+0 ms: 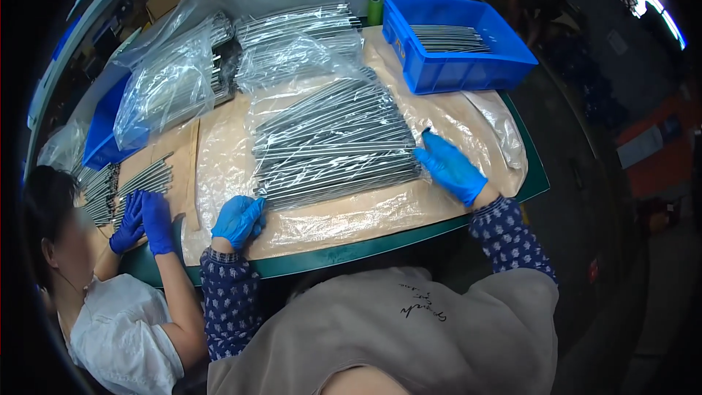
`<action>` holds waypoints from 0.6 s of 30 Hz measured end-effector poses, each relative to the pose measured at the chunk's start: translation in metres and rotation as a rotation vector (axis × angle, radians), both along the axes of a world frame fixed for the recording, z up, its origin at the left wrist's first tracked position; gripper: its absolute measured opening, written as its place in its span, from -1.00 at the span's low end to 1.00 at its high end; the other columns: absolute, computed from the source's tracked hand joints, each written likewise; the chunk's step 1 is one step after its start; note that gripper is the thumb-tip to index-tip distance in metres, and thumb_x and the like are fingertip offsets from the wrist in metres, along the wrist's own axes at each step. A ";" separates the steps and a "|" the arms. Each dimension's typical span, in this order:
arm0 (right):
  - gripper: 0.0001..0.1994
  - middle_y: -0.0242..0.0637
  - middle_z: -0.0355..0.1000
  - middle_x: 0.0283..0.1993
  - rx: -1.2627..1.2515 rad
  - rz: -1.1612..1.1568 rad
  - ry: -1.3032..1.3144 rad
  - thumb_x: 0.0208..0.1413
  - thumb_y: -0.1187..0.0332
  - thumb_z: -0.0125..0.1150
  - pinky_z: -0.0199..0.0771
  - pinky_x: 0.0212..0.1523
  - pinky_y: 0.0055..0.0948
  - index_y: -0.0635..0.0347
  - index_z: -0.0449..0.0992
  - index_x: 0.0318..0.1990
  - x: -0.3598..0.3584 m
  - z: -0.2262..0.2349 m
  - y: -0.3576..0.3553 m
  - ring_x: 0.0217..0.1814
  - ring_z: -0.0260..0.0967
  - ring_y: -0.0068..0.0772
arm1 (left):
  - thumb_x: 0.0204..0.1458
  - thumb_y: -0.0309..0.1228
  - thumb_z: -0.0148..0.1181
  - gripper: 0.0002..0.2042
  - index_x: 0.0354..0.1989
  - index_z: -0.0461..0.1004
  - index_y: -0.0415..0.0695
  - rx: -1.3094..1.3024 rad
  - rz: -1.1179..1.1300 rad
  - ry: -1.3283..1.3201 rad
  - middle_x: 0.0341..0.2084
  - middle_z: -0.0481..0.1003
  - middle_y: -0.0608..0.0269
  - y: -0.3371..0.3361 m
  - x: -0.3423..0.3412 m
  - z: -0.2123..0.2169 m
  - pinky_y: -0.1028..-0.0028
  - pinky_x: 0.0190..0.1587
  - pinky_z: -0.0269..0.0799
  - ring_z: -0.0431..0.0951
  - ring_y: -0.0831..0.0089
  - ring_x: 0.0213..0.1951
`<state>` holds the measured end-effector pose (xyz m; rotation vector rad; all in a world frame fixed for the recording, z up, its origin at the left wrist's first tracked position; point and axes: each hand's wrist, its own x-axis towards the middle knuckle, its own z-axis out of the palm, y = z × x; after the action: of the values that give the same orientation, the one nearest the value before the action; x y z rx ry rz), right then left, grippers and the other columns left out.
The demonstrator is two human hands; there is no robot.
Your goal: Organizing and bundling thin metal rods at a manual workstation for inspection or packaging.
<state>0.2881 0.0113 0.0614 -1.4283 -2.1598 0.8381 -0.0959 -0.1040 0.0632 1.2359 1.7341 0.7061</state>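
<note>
On the counter (351, 253), piled rods (336, 148)
Right grip (452, 168) spread, left grip (238, 221) unreadable; uneven pressure might skew them.

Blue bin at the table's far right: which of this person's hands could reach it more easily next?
Likely the right hand: it is right of the rod pile, nearer the blue bin; the left hand is at the pile's near left corner.

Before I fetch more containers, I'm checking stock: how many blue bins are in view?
2: one blue bin at the upper right, and a second bin at the left, partly covered by clear plastic. Others may be hidden.
</note>
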 end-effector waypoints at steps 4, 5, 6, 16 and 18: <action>-0.18 0.21 -0.17 0.23 0.139 0.004 -0.124 -0.01 -0.06 -0.03 -0.21 0.26 -0.26 0.49 -0.15 0.17 -0.036 -0.011 -0.016 0.30 -0.25 0.12 | 0.04 -0.19 -0.02 -0.64 -0.63 0.40 -0.24 -0.061 0.044 0.037 -0.79 0.36 0.27 0.003 0.008 0.004 0.56 -0.68 0.22 0.32 0.54 -0.76; -0.18 0.25 -0.21 0.23 0.254 0.005 -0.185 -0.02 -0.02 0.01 -0.21 0.26 -0.25 0.48 -0.16 0.18 -0.042 -0.008 -0.017 0.30 -0.27 0.14 | 0.04 -0.19 -0.02 -0.63 -0.63 0.39 -0.24 -0.050 0.029 0.036 -0.78 0.35 0.27 0.003 0.008 0.001 0.57 -0.68 0.23 0.32 0.55 -0.75; -0.18 0.25 -0.21 0.23 0.238 0.011 -0.179 -0.02 -0.02 0.01 -0.21 0.26 -0.25 0.48 -0.16 0.18 -0.049 -0.006 -0.015 0.30 -0.27 0.14 | 0.04 -0.19 -0.02 -0.63 -0.63 0.39 -0.24 -0.066 0.034 0.041 -0.78 0.35 0.27 0.002 0.008 0.002 0.57 -0.68 0.23 0.32 0.55 -0.75; -0.59 -0.07 0.37 -0.18 0.288 -0.032 -0.076 -0.02 0.17 0.08 0.29 -0.13 -0.30 0.26 0.33 -0.08 -0.009 0.013 -0.011 -0.12 0.32 -0.14 | 0.04 -0.27 0.02 -0.76 -0.50 0.33 -0.20 0.043 0.090 -0.054 -0.71 0.37 0.30 -0.006 0.003 -0.009 0.63 -0.66 0.25 0.32 0.60 -0.71; -0.71 -0.11 0.40 -0.40 0.083 0.023 -0.377 -0.02 0.19 0.08 0.33 -0.35 -0.24 0.25 0.38 -0.28 -0.010 0.022 -0.025 -0.38 0.36 -0.11 | 0.04 -0.25 0.02 -0.74 -0.51 0.36 -0.21 -0.030 0.062 -0.025 -0.70 0.38 0.29 -0.006 0.000 -0.004 0.63 -0.64 0.28 0.34 0.59 -0.70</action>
<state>0.2779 -0.0134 0.0834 -1.6263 -2.4535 0.5092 -0.0956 -0.1096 0.0592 1.1532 1.7629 0.7264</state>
